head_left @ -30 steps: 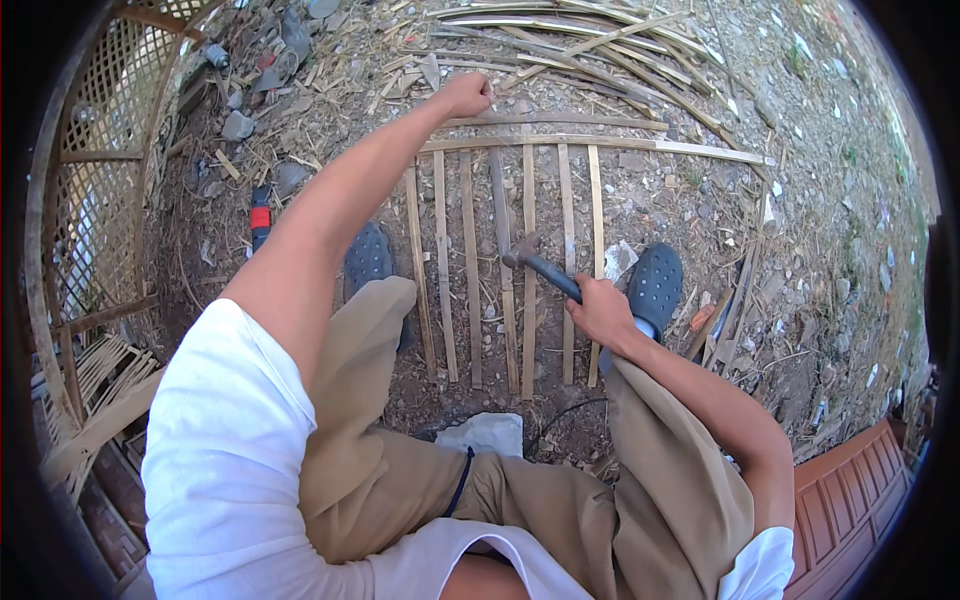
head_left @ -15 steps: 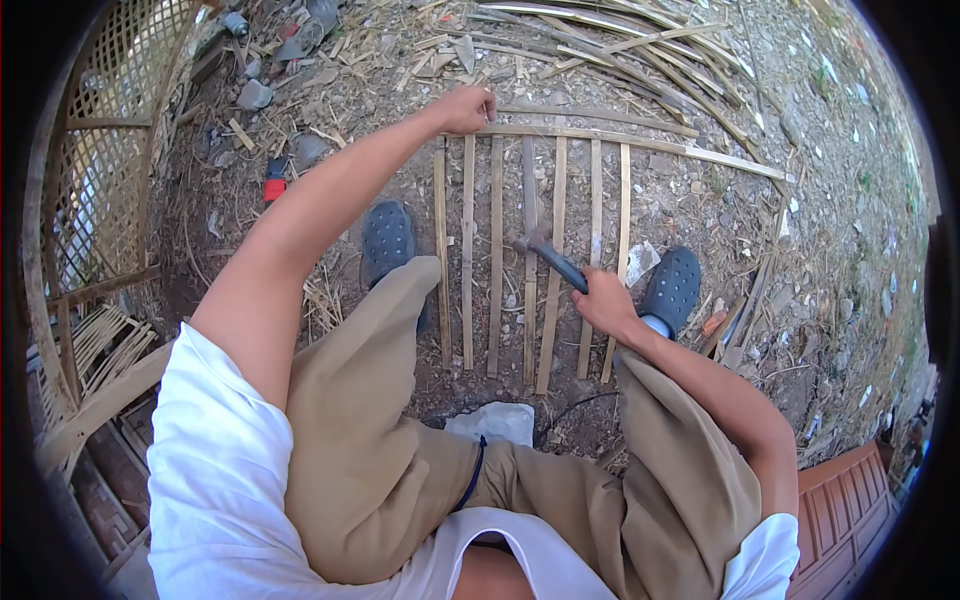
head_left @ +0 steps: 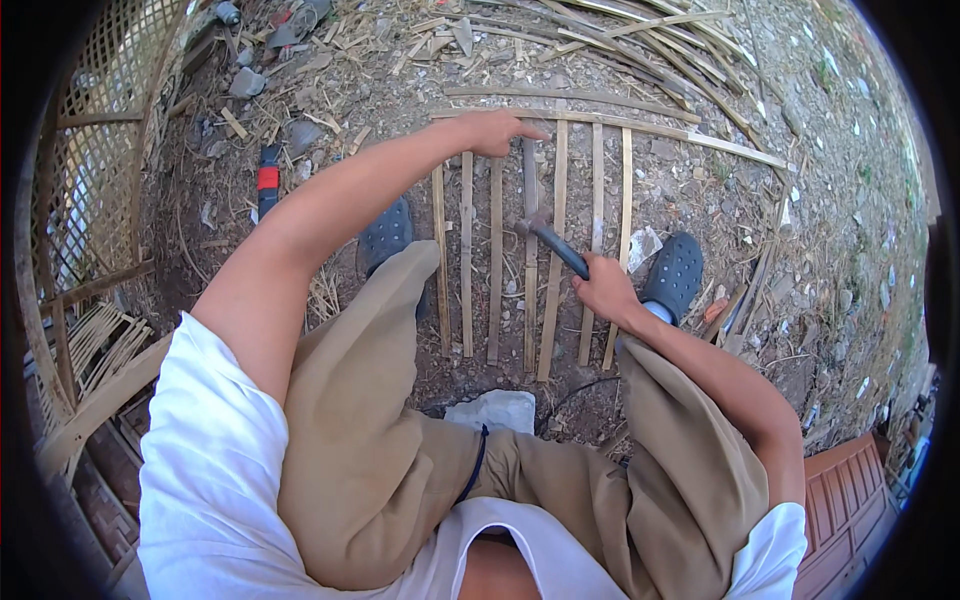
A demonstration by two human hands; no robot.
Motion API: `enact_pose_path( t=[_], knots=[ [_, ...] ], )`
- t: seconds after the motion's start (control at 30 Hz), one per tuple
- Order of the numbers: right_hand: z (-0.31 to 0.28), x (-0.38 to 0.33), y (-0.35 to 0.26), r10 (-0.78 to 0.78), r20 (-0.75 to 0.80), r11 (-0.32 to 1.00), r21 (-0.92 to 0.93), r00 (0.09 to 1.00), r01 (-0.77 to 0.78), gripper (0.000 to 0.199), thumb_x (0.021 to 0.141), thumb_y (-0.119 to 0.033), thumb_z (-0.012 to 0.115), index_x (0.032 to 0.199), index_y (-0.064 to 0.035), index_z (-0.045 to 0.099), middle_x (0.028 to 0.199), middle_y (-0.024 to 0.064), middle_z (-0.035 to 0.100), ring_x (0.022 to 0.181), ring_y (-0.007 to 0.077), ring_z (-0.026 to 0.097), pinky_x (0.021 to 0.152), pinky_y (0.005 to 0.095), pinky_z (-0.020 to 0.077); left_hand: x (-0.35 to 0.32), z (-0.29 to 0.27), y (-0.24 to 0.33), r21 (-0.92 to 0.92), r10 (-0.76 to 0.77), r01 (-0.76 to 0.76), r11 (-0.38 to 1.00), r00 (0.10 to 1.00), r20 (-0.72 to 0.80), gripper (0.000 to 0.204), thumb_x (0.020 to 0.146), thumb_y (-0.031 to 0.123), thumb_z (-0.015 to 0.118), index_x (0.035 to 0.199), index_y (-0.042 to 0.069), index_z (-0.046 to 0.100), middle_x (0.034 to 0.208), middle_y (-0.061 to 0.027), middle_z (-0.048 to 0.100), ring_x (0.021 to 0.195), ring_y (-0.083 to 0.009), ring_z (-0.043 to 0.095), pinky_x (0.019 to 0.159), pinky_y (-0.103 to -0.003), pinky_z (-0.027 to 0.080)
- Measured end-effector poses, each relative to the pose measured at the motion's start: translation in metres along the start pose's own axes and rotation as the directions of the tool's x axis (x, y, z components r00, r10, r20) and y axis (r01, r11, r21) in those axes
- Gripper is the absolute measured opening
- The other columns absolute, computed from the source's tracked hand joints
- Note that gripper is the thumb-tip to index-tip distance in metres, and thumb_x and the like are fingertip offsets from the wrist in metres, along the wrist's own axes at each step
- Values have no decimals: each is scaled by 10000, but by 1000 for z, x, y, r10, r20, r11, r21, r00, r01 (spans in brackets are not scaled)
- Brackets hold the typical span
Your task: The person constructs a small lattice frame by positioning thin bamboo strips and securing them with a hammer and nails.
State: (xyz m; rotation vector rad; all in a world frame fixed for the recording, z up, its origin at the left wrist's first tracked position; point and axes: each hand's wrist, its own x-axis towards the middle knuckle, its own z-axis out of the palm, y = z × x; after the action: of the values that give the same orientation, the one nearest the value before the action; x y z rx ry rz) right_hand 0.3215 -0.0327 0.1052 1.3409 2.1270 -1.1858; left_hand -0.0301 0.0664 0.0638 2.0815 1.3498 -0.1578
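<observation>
Several bamboo slats [head_left: 495,260] lie side by side on the dirt between my feet, under a long bamboo crosspiece [head_left: 640,128]. My left hand [head_left: 495,130] reaches forward and presses on the crosspiece where it meets the slats' far ends. My right hand [head_left: 603,290] grips the dark handle of a hammer [head_left: 548,240], whose head hangs just above the middle slats. I squat in tan trousers with dark clogs on both feet [head_left: 385,232].
A woven bamboo lattice panel [head_left: 95,150] stands at the left. A red and black tool [head_left: 267,180] lies on the ground near it. Loose bamboo strips [head_left: 640,40] and debris cover the far ground. A white bag [head_left: 492,410] lies below me. A reddish plank [head_left: 850,500] sits lower right.
The view has shifted so the slats sit lower and more to the right. My left hand stays on the crosspiece, and the hammer stays over the slats.
</observation>
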Motion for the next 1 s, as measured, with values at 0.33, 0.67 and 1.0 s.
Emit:
enact_pose_path(
  t=[0.33,0.67,1.0],
  knots=[
    [-3,-4,6,-52,-24,994,90,998,54,321,966,-187,714,1168,62,725,871,324,749,881,506,764,854,585,597,24,-4,37,299,-132,70,952,972,195,826,909,104,708,1665,317,450,1238,-179,769,1078,-404,783,848,-541,659],
    [-16,-18,2,-66,-29,993,99,997,68,297,957,-164,712,1117,85,710,833,340,729,862,516,757,853,590,594,33,-12,42,334,-19,-29,942,990,137,582,895,91,702,1458,212,621,1149,-164,789,1044,-365,792,805,-530,643],
    [-10,-10,6,-49,-7,996,74,999,49,273,947,-167,725,1065,78,700,856,335,738,901,523,755,882,595,598,40,-23,-42,-324,-170,67,944,938,-300,322,856,61,696,1169,16,752,865,-171,779,864,-336,789,786,-450,614]
  ],
)
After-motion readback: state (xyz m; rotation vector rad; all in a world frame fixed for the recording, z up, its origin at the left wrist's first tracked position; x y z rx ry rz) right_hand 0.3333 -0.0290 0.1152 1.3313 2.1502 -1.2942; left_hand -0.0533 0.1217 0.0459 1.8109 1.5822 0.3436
